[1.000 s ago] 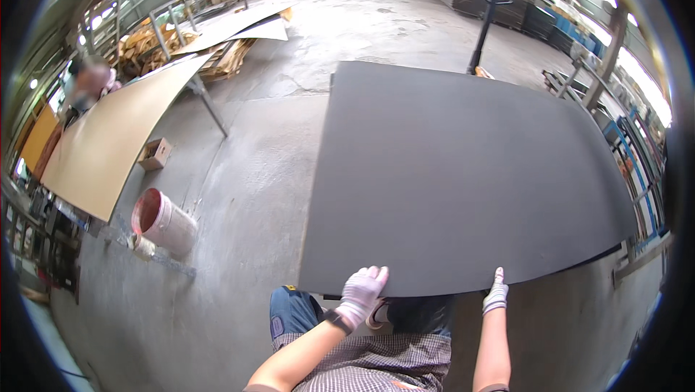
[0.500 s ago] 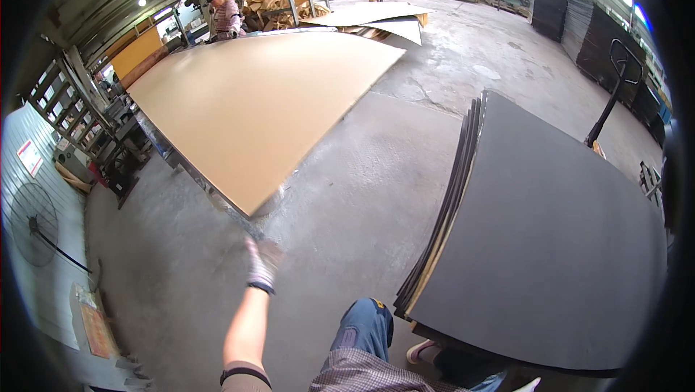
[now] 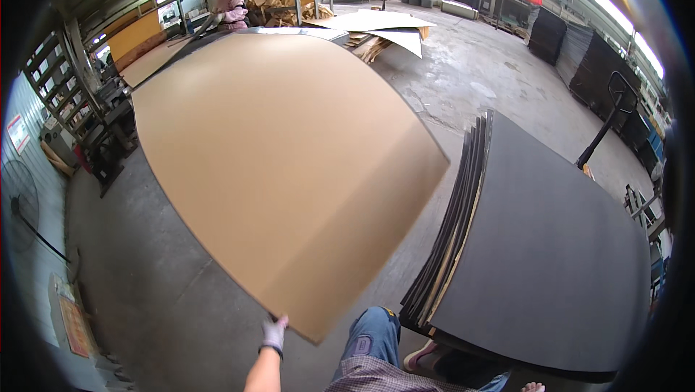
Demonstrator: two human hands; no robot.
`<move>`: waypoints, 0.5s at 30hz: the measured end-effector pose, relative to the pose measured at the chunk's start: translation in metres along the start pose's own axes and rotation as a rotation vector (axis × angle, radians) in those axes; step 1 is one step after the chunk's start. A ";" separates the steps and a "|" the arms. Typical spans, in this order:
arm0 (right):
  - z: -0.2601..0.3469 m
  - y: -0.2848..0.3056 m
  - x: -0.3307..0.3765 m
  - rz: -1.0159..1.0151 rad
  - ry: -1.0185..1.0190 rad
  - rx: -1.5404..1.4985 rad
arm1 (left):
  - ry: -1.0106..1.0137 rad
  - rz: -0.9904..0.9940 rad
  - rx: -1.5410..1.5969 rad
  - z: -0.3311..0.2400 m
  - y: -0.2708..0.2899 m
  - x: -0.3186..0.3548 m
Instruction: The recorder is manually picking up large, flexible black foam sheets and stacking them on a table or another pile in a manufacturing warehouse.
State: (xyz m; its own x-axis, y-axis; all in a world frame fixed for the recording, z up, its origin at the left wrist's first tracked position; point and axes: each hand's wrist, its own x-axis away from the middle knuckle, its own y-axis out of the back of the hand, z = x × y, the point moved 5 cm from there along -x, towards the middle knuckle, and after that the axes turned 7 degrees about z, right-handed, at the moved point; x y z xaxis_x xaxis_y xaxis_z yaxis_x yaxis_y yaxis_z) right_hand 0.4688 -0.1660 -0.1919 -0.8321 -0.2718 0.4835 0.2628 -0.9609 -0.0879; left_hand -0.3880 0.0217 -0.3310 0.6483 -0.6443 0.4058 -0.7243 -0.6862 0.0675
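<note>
A large tan board (image 3: 246,146) stretches from the far left down to my left side, its near end hanging over the floor. My left hand (image 3: 274,334), in a light work glove, is closed on the board's left edge near the nearest corner, thumb on top. Only the fingertips of my right hand (image 3: 533,387) show at the bottom rim, just below the near edge of a stack of dark grey sheets (image 3: 550,247); whether they hold anything is hidden. The stack's left side shows several uneven layers.
Another person (image 3: 230,5) stands at the board's far end, beside a frame with a pile of scraps (image 3: 279,2). Behind the grey stack rises a pallet-jack handle (image 3: 615,113). A wire fan (image 3: 20,204) is at the left wall, and loose pale sheets (image 3: 384,23) lie farther back.
The tan board has come nearer, and its near end has swung toward me. My left hand, earlier open below the corner, now grips its edge. My view has shifted slightly.
</note>
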 end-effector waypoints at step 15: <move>0.193 -0.352 0.281 1.038 0.658 0.296 | -0.812 0.270 0.012 -0.301 0.035 0.028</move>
State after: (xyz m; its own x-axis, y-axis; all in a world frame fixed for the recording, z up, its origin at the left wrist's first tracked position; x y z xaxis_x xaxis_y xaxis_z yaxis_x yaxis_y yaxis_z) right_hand 0.2372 0.1065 0.1431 -0.2315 -0.9460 -0.2270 0.9645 -0.2536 0.0735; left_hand -0.4657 0.0809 -0.0429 0.4243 -0.8253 -0.3727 -0.8786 -0.4749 0.0512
